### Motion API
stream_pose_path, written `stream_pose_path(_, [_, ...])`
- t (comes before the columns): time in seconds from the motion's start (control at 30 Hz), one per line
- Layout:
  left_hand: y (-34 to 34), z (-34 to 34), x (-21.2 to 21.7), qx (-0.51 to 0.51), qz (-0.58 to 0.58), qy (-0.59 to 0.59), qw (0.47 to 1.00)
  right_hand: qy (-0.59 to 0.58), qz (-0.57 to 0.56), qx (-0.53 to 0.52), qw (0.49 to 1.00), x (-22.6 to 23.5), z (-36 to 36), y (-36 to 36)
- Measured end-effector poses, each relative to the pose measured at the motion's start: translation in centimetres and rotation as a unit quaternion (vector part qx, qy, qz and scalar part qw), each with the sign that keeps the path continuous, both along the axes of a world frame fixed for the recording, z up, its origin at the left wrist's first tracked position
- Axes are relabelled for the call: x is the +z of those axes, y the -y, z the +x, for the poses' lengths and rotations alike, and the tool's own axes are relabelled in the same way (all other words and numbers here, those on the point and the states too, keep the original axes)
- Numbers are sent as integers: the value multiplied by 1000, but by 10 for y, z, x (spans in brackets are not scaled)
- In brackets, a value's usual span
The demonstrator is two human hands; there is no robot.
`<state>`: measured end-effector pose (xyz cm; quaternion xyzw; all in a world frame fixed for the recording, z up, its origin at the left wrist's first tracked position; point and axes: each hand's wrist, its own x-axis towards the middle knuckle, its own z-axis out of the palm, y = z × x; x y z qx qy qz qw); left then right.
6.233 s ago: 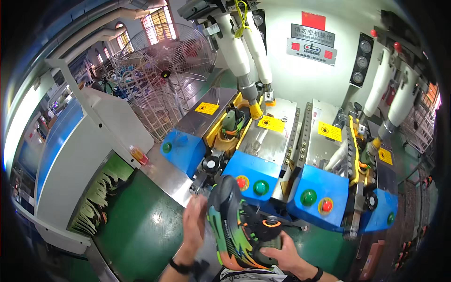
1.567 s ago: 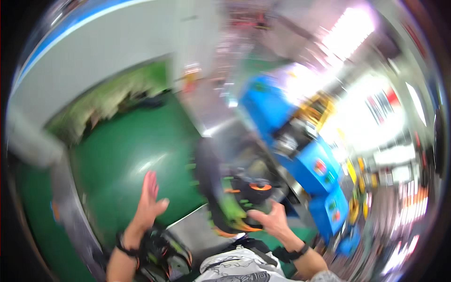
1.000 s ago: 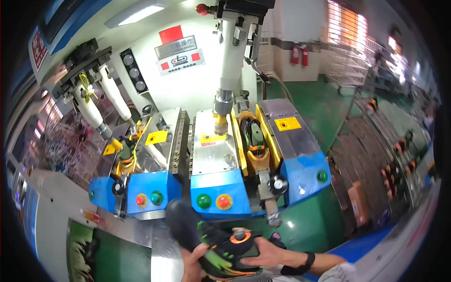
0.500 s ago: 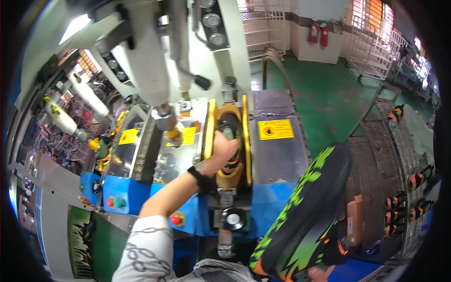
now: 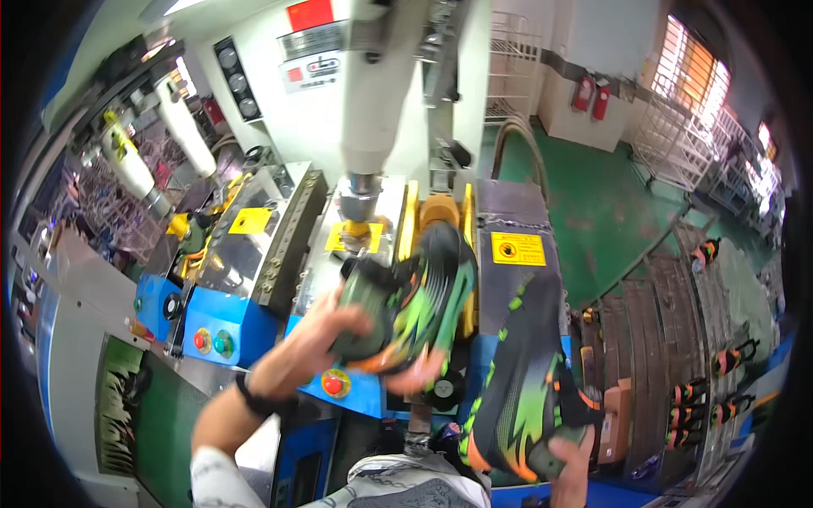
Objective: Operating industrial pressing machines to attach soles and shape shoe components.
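A black, green and orange sports shoe (image 5: pixel 440 284) is in my left hand (image 5: pixel 326 330), which is closed around its dark olive heel. That shoe is tilted, toe pointing away, above the machine's yellow-sided cradle (image 5: pixel 439 209), and it hides most of the cradle. Fingers blurred by motion show under the shoe. At the lower right, my right hand (image 5: pixel 572 466) grips a second shoe of the same colours (image 5: pixel 521 402) by the heel. Its toe points up and away, in front of the machine's right-hand grey cover (image 5: pixel 517 212).
Left of the cradle hangs a white press cylinder (image 5: pixel 370 110). Red (image 5: pixel 335 383) and green (image 5: pixel 222 342) buttons sit on blue front panels. On the right, a rack (image 5: pixel 652 339) carries several similar shoes, with a cardboard box (image 5: pixel 616 419) beside it. Fire extinguishers (image 5: pixel 600 100) hang at the back.
My left hand has come up and back from the cradle with a shoe in its grip. The right-hand shoe has turned, showing more of its upper. The view has shifted.
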<state>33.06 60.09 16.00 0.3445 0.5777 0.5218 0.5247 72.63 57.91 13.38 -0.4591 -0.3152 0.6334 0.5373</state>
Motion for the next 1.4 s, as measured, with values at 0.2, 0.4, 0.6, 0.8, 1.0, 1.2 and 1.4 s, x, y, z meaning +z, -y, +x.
stream_pose_path(0.2, [219, 46, 27, 246, 81, 180, 949, -62, -237, 307, 920, 39, -104, -175])
stream_pose_path(0.4, [281, 51, 5, 294, 109, 200, 928, 210, -94, 324, 917, -20, -242, -319])
stream_pose_path(0.6, [347, 54, -34, 366, -57, 214, 904, 395, 4, 335, 855, -1, -263, -305])
stream_pose_path(0.8, [402, 42, -75, 409, -205, 243, 856, 569, 207, 156, 780, -69, -270, -245])
stream_pose_path(1.0, [398, 29, -125, 471, -327, 286, 768, 568, 172, 203, 779, -68, -268, -246])
stream_pose_path(1.2, [373, 2, -126, 483, -314, 232, 784, 572, 163, 188, 781, -52, -276, -242])
stream_pose_path(1.4, [363, -24, -140, 508, -258, 291, 769, 598, 267, 138, 743, -49, -272, -196])
